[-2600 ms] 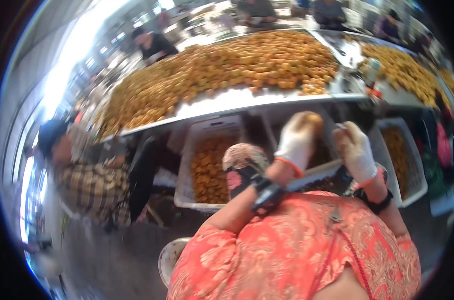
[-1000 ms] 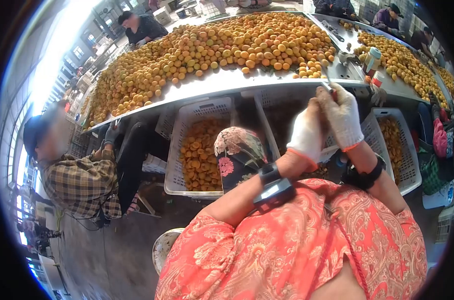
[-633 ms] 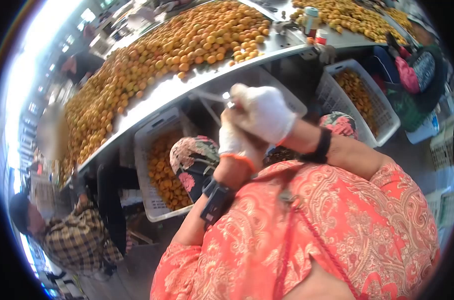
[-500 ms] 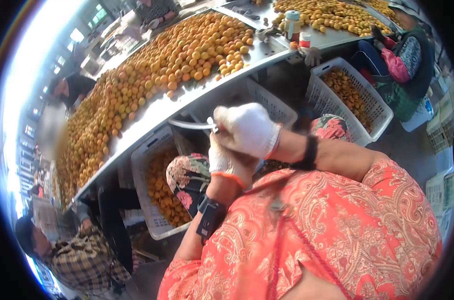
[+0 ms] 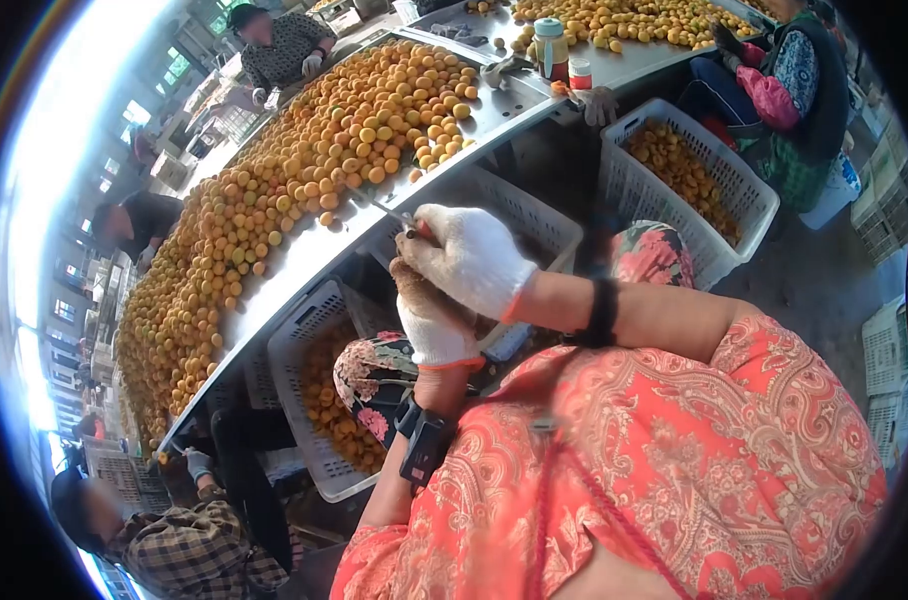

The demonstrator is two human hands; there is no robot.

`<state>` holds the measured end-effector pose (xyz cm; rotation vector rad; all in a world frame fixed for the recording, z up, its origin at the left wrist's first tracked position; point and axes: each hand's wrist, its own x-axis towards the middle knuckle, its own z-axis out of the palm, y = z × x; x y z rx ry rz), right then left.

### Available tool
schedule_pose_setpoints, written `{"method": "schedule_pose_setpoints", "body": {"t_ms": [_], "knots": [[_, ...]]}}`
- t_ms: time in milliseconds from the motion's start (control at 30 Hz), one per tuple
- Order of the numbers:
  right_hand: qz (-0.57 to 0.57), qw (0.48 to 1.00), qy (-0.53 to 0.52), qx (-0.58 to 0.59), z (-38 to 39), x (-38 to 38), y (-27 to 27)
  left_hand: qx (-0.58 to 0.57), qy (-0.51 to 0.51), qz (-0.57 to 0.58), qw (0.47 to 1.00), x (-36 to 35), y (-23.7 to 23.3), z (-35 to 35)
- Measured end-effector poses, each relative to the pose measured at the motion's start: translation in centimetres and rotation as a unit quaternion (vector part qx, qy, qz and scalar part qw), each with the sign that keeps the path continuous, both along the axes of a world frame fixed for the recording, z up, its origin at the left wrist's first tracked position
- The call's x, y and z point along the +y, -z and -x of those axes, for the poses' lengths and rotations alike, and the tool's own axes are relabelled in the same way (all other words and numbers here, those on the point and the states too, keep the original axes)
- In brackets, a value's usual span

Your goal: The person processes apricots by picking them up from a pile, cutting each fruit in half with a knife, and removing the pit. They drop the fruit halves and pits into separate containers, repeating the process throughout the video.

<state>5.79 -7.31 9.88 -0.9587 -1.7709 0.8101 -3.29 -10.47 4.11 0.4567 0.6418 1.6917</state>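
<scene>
In the head view my right hand [image 5: 477, 258], in a white knitted glove, is closed on a small knife [image 5: 379, 207] with a red handle. Its thin blade points up and left, toward the table edge. Just below, my left hand [image 5: 436, 325] wears a stained white glove with an orange cuff. Its fingers are curled and touch the right hand; whatever lies in them is hidden. Beyond the knife, a large heap of apricots [image 5: 314, 160] covers much of the metal table [image 5: 309, 275].
White crates with cut apricots stand at my left knee [image 5: 346, 490] and at the right [image 5: 764, 215]; another crate [image 5: 564, 235] is under the table edge. A bottle [image 5: 551, 50] and a red-and-white jar [image 5: 580, 73] stand on the table. Co-workers sit left [image 5: 189, 540] and right [image 5: 809, 110].
Both hands have shifted slightly left. The knife blade, level and blurred before, now tilts up to the left. The view has turned a little, showing more of the person across the table.
</scene>
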Motion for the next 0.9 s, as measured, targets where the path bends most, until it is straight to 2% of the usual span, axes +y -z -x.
{"method": "schedule_pose_setpoints", "body": {"t_ms": [67,133,167,333,400,467,533,567,600,667,700,733,767,800,867,900], "knots": [[-0.029,0.999,0.028,-0.011,0.2,0.0,-0.1,0.013,-0.003,-0.013,1.0,-0.4,-1.1,-0.5],[-0.079,0.993,0.023,-0.08,0.1,-0.1,0.0,-0.084,0.053,0.145,0.984,-1.5,-4.0,-1.1],[-0.096,0.991,0.019,-0.094,0.0,-0.2,0.0,-0.081,0.041,0.191,0.977,-2.2,-5.0,-1.6],[-0.128,0.979,-0.022,-0.156,-1.0,-0.5,0.9,-0.055,0.079,0.297,0.95,-3.6,-5.2,-1.9],[-0.173,0.97,-0.038,-0.168,-1.4,-0.7,1.2,-0.052,0.122,0.268,0.954,-4.1,-4.4,-1.8],[-0.207,0.962,-0.045,-0.171,-1.7,-0.6,1.4,-0.056,0.145,0.293,0.943,-3.9,-3.4,-1.3],[-0.219,0.958,-0.045,-0.18,-2.0,-0.7,1.4,-0.124,0.326,0.167,0.922,-3.3,-0.7,1.0],[-0.23,0.951,-0.039,-0.202,-2.2,-0.8,1.3,-0.09,0.246,0.226,0.938,-3.7,-0.2,0.6],[-0.235,0.95,-0.039,-0.202,-2.4,-0.8,1.5,-0.066,0.175,0.261,0.947,-4.0,-2.2,-1.6],[-0.221,0.957,-0.054,-0.178,-2.6,-0.5,2.0,-0.026,0.092,0.325,0.941,-3.7,-4.3,-3.6],[-0.184,0.963,-0.055,-0.187,-2.6,-0.5,1.7,-0.026,0.093,0.328,0.94,-3.3,-4.1,-3.5],[-0.182,0.964,-0.054,-0.186,-2.8,-0.3,1.9,0.025,0.102,0.317,0.943,-2.9,-3.8,-2.8],[-0.16,0.979,-0.027,-0.124,-2.9,0.0,2.3,0.075,0.11,0.306,0.943,-2.5,-3.3,-1.5],[-0.137,0.989,0.0,-0.061,-3.0,0.4,2.5,-0.034,0.337,0.114,0.934,-1.3,1.1,2.9],[-0.098,0.992,0.015,-0.077,-3.6,0.6,2.6,0.106,0.196,0.162,0.961,-2.1,-2.3,0.7],[-0.06,0.996,0.009,-0.072,-3.8,0.4,2.3,0.194,0.2,0.085,0.957,-2.9,-2.6,0.0]]}}
